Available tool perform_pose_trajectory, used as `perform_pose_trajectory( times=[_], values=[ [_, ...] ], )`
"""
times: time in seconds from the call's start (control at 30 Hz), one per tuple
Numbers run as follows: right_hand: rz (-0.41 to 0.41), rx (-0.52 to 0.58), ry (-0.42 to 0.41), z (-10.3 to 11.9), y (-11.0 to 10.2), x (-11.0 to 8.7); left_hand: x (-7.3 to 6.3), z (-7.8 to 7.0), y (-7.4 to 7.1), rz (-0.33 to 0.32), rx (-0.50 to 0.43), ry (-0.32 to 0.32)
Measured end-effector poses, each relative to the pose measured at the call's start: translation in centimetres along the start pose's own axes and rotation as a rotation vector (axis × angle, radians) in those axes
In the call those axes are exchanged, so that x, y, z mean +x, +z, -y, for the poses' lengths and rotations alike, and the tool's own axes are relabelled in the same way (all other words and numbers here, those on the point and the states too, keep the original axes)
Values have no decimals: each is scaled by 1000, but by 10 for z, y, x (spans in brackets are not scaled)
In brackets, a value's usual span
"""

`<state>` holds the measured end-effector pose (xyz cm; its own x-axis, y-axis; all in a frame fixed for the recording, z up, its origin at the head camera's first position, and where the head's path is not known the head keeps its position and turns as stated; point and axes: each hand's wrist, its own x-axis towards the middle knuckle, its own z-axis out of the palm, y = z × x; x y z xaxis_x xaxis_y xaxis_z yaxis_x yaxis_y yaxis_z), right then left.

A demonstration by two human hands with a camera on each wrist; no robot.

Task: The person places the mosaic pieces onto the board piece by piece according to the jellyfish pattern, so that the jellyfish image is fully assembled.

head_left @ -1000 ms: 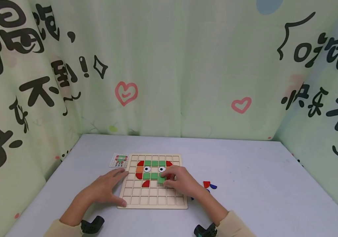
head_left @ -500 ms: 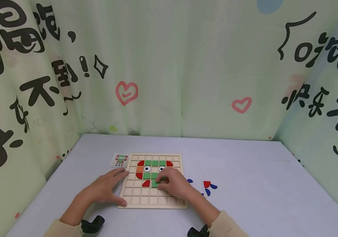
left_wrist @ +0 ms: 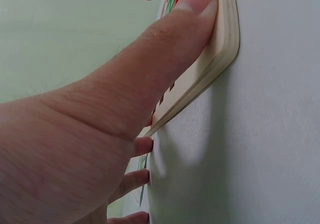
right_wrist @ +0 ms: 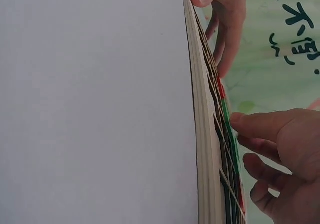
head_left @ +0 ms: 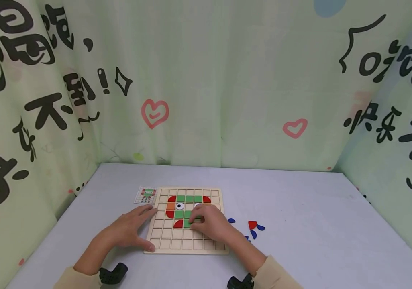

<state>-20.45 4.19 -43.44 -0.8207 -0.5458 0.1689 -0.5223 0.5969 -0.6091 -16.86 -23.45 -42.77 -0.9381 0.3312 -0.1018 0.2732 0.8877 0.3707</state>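
Note:
My left hand (head_left: 131, 226) rests at the left side of a wooden grid board (head_left: 171, 244). Its thumb (left_wrist: 195, 4) presses on the near corner while the other fingers extend along the side. Over the board's middle, my right hand (head_left: 209, 220) pinches a green square tile (head_left: 186, 223) at its cell, right of a red quarter-round tile (head_left: 178, 224). Above lie green tiles (head_left: 188, 199), red rounded corner tiles (head_left: 171, 199), an orange tile (head_left: 170, 206) and an eye tile (head_left: 180, 206). The right fingers hide some cells and most of the second eye tile.
A small picture card (head_left: 145, 195) of a red and green figure lies by the board's far left corner. Right of the board are a red piece (head_left: 252, 224) and several blue half-round pieces (head_left: 253, 234) on the white table (head_left: 300, 224). Printed curtains (head_left: 206, 100) surround it.
My right hand has moved left and slightly down with the green square tile, bringing it beside the red quarter-round tile. More loose blue pieces show now. My left hand stays in place.

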Motion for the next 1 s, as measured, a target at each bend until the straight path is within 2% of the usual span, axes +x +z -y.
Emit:
perform_pose_trajectory(
  times=[0.17, 0.4, 0.67, 0.87, 1.0],
  values=[
    [-21, 17, 26, -4, -8, -6, -1, 1, 0, 0, 6, -8],
    [-65, 22, 97, -17, -26, -24, -1, 1, 0, 2, 2, 3],
    [-164, -32, 166, -36, -44, -43, -1, 0, -2, 2, 0, 14],
    [-197, -69, 249, -49, -54, -57, -3, -3, -5, -1, 2, 36],
    [-211, -67, 289, -58, -64, -69, -3, -4, -4, 12, -4, 18]
  ],
)
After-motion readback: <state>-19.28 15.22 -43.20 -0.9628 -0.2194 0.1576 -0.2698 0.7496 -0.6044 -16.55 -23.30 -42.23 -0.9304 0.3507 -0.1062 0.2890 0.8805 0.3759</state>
